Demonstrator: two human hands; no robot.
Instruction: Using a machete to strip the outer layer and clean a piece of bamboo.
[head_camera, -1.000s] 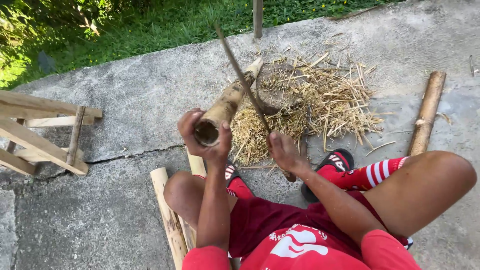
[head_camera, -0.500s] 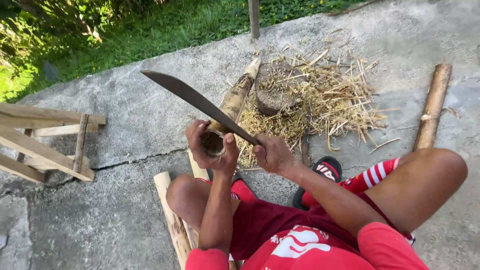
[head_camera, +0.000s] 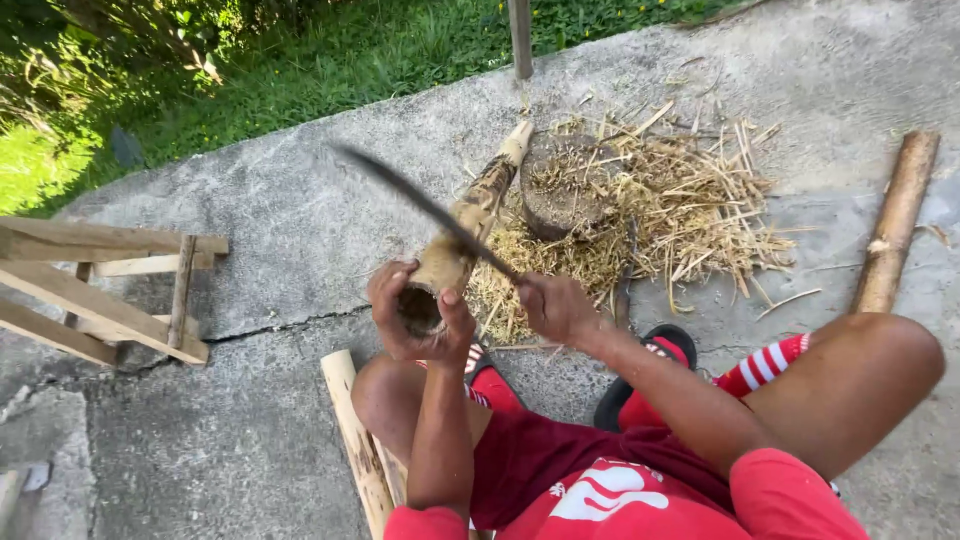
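at frame centre the left hand (head_camera: 420, 322) is wrapped round the hollow near end of a bamboo pole (head_camera: 470, 220), which slants up toward a wood block (head_camera: 568, 185) in straw shavings (head_camera: 680, 215). the right hand (head_camera: 558, 308) is clenched on a long blade (head_camera: 425, 205) raised over the pole. this looks like a chopping stroke; it calls for a firm hold with fingers clear.
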